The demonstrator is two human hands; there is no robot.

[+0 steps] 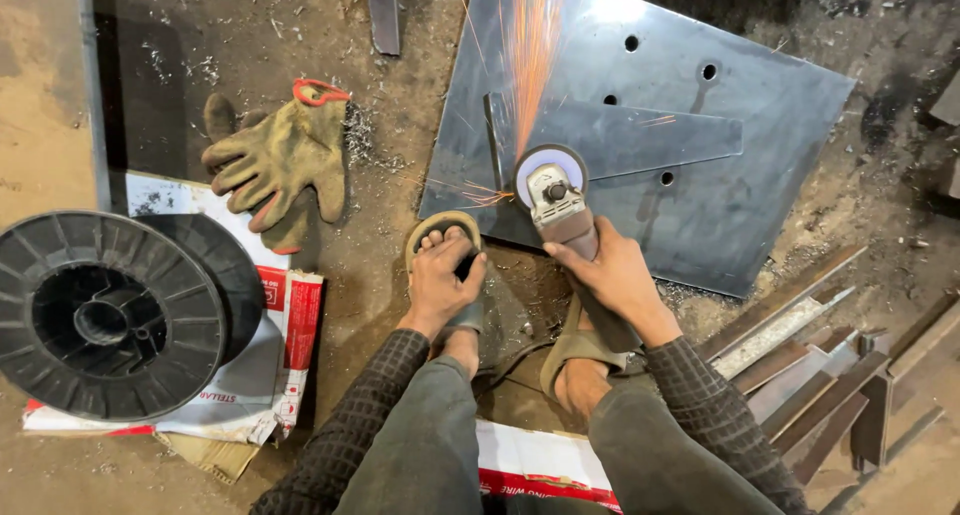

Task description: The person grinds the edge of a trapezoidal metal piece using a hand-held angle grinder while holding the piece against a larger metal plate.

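The right hand [615, 275] is closed round the body of an angle grinder [560, 205], whose disc is pressed on the near edge of a grey steel plate [760, 125] w/ drilled holes, sparks [530, 45] being thrown up and away; the left hand [440, 280] is rested, fingers curled, on the toes of a sandalled foot [445, 240], nothing gripped. A narrower steel strip [640, 135] is laid across the plate just beyond the disc. Further out, worn work gloves [280, 160] are seen on the dirt floor, a black wire spool [110, 315] on a cardboard box at left, and steel offcuts [820, 375] at right.
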